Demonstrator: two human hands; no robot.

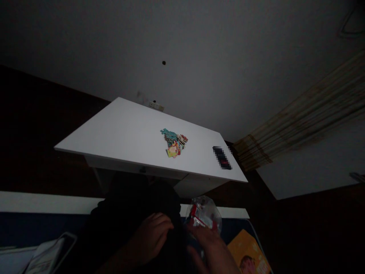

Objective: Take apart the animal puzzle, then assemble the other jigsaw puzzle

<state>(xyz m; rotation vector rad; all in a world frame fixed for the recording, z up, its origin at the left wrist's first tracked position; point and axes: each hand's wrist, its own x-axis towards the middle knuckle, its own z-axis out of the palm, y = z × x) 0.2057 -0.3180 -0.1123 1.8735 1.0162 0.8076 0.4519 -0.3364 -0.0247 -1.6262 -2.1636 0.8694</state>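
Observation:
My left hand rests on my dark-clothed thigh, fingers loosely bent and nothing seen in it. To its right, low in the head view, my right hand is on a crinkled clear plastic bag with red and white printing. The bag bulges out beyond my fingers, and its lower part is hidden by the hand and the dark. On the white table ahead lies a loose heap of flat colourful puzzle-like pieces, teal, yellow and red. Neither hand touches that heap.
A dark, blurred-out object lies near the table's right end. Beside my right hand is an orange printed sheet or box. Papers sit at lower left. Behind the table rises a wall with a socket; a curtain hangs at right.

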